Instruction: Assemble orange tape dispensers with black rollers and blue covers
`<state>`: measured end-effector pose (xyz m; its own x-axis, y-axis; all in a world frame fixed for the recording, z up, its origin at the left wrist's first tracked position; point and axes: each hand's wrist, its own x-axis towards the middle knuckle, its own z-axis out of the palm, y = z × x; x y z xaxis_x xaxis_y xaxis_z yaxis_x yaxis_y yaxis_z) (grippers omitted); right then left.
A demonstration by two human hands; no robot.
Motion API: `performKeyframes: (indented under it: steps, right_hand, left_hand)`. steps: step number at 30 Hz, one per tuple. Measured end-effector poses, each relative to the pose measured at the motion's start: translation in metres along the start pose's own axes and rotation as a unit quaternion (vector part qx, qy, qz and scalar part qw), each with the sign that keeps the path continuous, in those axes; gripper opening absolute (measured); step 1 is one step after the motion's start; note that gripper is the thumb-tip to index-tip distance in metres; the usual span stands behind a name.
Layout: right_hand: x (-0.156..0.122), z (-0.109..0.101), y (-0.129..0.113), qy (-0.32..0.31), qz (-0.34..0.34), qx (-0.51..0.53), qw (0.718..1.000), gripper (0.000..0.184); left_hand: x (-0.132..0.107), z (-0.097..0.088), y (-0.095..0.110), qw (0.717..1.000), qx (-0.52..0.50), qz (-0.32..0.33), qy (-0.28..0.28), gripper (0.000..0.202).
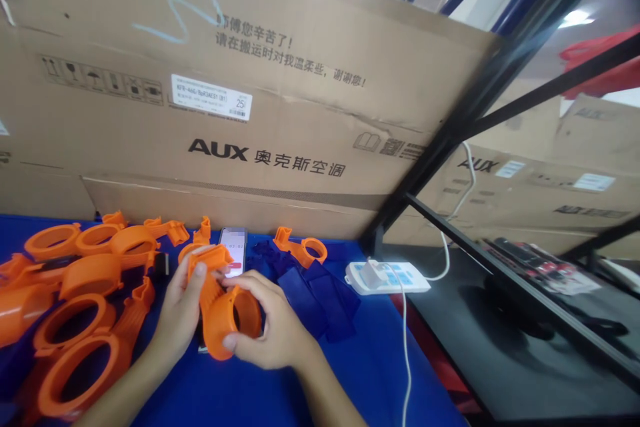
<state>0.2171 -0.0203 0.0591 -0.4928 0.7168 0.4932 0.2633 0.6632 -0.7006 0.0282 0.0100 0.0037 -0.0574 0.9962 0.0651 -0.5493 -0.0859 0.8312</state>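
Observation:
Both hands hold one orange plastic ring holder (219, 323), a wide round band with a ribbed arm and a clip-like end. My left hand (181, 303) grips the arm near the clip end, thumb on top. My right hand (274, 322) pinches the round band, thumb at its lower rim and fingers over the top. Many similar orange ring holders (93, 275) lie heaped to the left, overlapping each other. Another orange ring holder (314, 251) lies beyond my right hand. Something pale and dark under the held part is mostly hidden.
A phone (233, 243) showing a timer lies behind my hands. Dark blue strips (320, 300) lie piled to the right, near a white power strip (387, 278) with a cable. A large cardboard box (300, 113) stands behind the blue tabletop (240, 393), beside a black metal frame (425, 167).

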Motion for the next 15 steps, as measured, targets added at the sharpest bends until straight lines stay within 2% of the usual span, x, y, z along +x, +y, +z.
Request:
performKeyframes:
  steps: [2, 6, 9, 11, 13, 15]
  right_hand:
    - [-0.001, 0.003, 0.002, 0.049, 0.006, -0.024, 0.999, 0.057]
    - [-0.004, -0.002, 0.008, 0.146, 0.016, -0.045, 0.988, 0.048]
    - [-0.006, -0.008, 0.014, 0.197, 0.036, -0.062, 0.978, 0.045]
    - [-0.006, -0.010, 0.016, 0.209, 0.041, -0.066, 0.975, 0.045]
    - [-0.006, -0.008, 0.015, 0.205, 0.037, -0.071, 0.976, 0.045]
    - [-0.005, -0.004, 0.011, 0.186, 0.028, -0.077, 0.979, 0.046]
  left_hand:
    - [-0.002, 0.007, -0.001, 1.000, 0.019, 0.016, 0.010, 0.048]
    - [-0.021, 0.018, 0.001, 0.995, 0.091, 0.007, -0.034, 0.055]
    - [-0.050, 0.007, 0.015, 0.973, 0.216, 0.053, -0.059, 0.048]
    - [-0.072, -0.015, 0.031, 0.929, 0.341, 0.108, -0.093, 0.049]
    - [-0.091, -0.047, 0.050, 0.858, 0.465, 0.183, -0.121, 0.050]
    - [-0.104, -0.084, 0.071, 0.778, 0.566, 0.250, -0.110, 0.055]
